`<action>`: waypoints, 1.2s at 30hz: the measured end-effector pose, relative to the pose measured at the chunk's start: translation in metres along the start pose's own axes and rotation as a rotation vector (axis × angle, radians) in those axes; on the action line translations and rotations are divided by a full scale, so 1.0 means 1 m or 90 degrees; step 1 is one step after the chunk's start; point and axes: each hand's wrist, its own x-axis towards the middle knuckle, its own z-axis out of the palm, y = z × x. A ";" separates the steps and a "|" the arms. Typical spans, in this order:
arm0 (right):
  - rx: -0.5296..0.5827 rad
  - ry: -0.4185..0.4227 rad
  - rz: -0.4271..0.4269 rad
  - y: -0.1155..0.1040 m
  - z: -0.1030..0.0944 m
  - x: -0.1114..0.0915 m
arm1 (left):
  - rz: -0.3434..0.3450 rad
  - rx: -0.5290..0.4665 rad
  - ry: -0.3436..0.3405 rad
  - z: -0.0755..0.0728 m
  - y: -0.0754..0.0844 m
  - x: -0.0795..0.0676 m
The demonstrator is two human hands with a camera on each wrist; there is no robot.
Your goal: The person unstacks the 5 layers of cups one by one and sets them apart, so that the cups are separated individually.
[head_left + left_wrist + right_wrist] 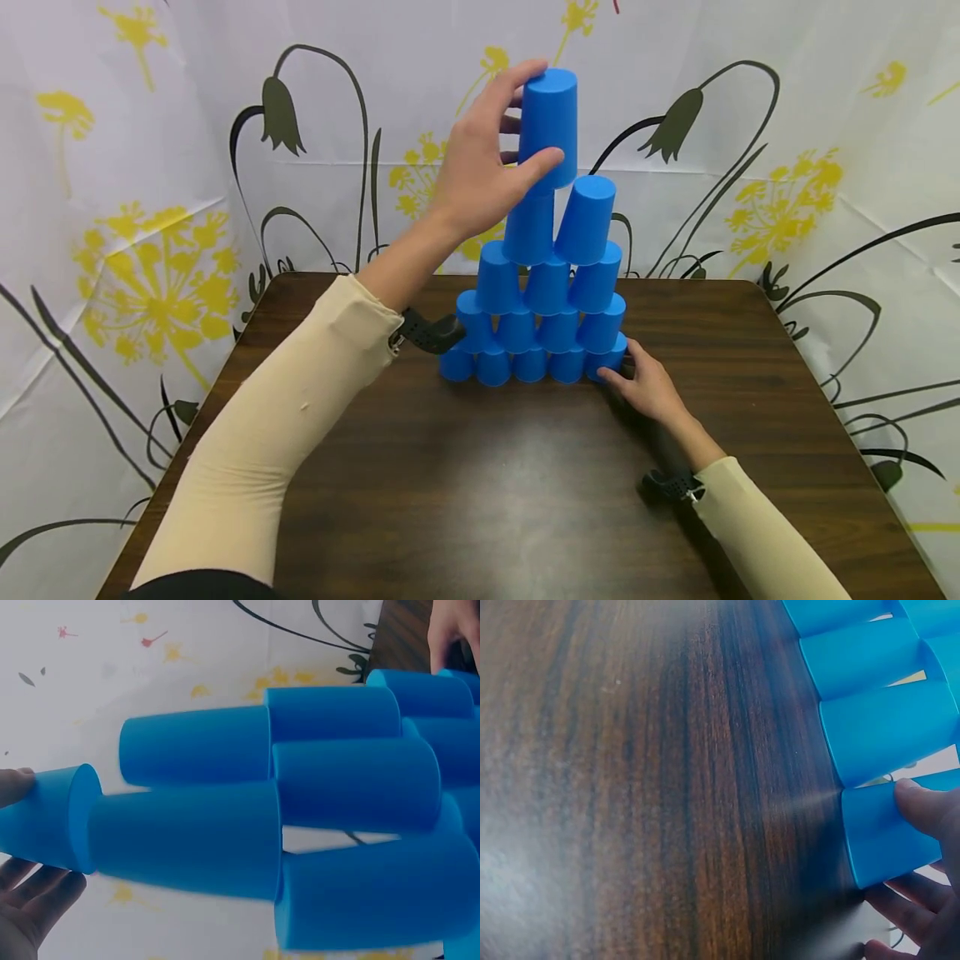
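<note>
A pyramid of upside-down blue cups (531, 329) stands on the dark wooden table (465, 483), narrowing toward its top. Two cups form the uppermost row, and the right one of them (587, 221) tilts a little. Above that row my left hand (491, 150) grips one more blue cup (551, 125), thumb on the near side and fingers behind. In the left wrist view this held cup (52, 817) is at the top of the left cup (187, 840) of the pair. Down at the right end of the bottom row, my right hand (648, 383) holds the end cup (889, 832) between thumb and fingers.
Behind the table hangs a white cloth (330, 208) printed with yellow and dark flowers. Dark wristbands (431, 331) are on both wrists. The table's back edge runs just behind the pyramid.
</note>
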 end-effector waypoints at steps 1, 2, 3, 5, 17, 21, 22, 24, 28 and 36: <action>0.000 -0.002 0.002 0.000 0.001 0.000 | 0.002 0.000 0.008 -0.005 -0.001 -0.003; 0.000 -0.004 0.004 0.001 0.001 0.000 | -0.002 0.003 0.015 -0.011 -0.002 -0.006; 0.000 -0.004 0.005 0.001 0.002 0.000 | -0.002 0.002 0.026 -0.017 -0.003 -0.010; -0.001 -0.006 0.007 0.001 0.002 0.001 | -0.011 0.005 0.047 -0.031 -0.007 -0.018; -0.005 -0.015 0.005 -0.001 0.002 0.000 | -0.258 0.146 0.131 -0.127 -0.085 -0.125; -0.005 -0.015 -0.001 -0.001 0.000 0.000 | -0.348 0.224 0.124 -0.152 -0.126 -0.179; -0.005 -0.015 -0.002 0.000 0.000 0.000 | -0.374 0.242 0.125 -0.158 -0.137 -0.193; -0.005 -0.013 -0.003 0.000 -0.001 0.000 | -0.422 0.278 0.133 -0.168 -0.158 -0.218; -0.012 -0.013 0.002 0.001 -0.003 -0.001 | -0.482 0.320 0.126 -0.182 -0.196 -0.260; -0.010 -0.019 0.003 0.000 -0.003 0.000 | -0.581 0.336 0.091 -0.187 -0.235 -0.306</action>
